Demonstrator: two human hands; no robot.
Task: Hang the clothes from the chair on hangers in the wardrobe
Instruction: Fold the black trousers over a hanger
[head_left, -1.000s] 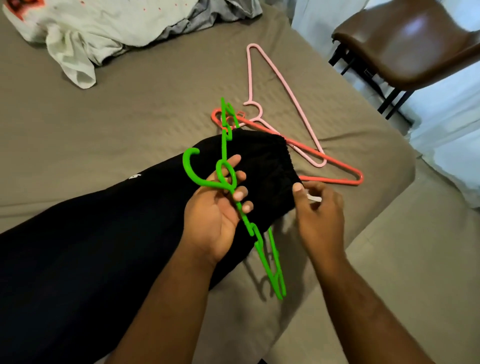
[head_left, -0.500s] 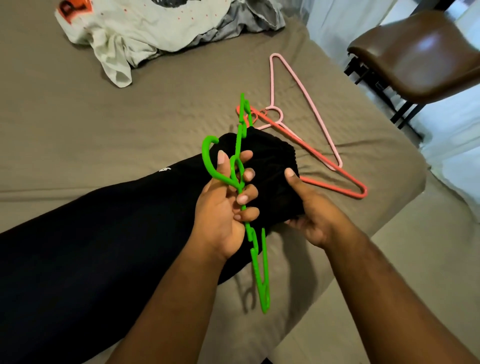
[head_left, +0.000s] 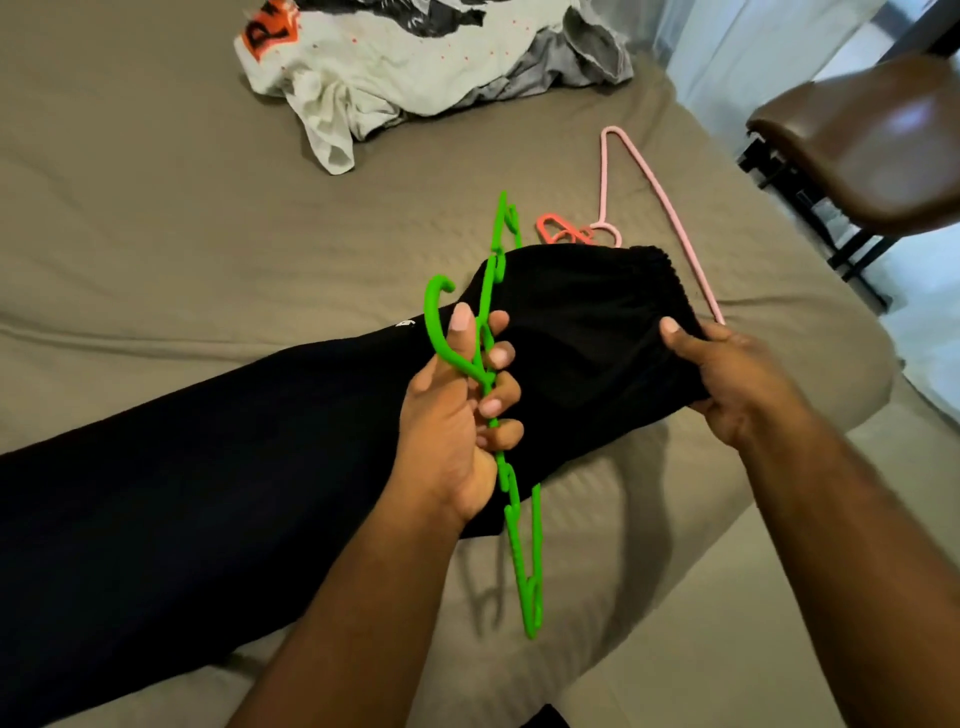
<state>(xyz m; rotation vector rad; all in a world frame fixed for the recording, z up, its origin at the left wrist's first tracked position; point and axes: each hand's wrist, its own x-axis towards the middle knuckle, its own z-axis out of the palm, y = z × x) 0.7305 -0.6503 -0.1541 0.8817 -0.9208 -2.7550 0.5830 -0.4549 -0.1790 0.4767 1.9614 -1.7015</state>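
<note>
Since a second ago the right hand (head_left: 727, 379) has let go of the small white bit it was pinching and slid onto the end of the black trousers (head_left: 260, 467), and the black cloth now spreads over the coral hanger (head_left: 558, 231), covering all but its hook end. That right hand is closed on the elastic waistband, thumb on top of the fabric, fingers tucked underneath and out of sight, pulling the waist end out towards the corner of the bed (head_left: 156, 234).

Over to the left hand (head_left: 457, 410): it is wrapped tight round the neck of the green hanger (head_left: 519, 519), thumb up along the hook, fingers curled across the frame. Green hanger stands edge-on to the camera, hook curling to the left, one arm reaching up past the trousers, the other pointing down over the bed's edge with its shadow on the sheet beneath.

Black trousers run in a long band from the lower left of the view up to the waistband between the two hands, lying on the brown sheet. Just beyond the waistband, a pink hanger (head_left: 660, 197) lies flat, its lower end disappearing behind the right hand.

Farther up the bed, a crumpled white printed shirt (head_left: 395, 78) sits with a grey garment (head_left: 571, 57) bunched against it. Off to the right, beside the bed, a brown chair (head_left: 872, 150) with a bare seat.
</note>
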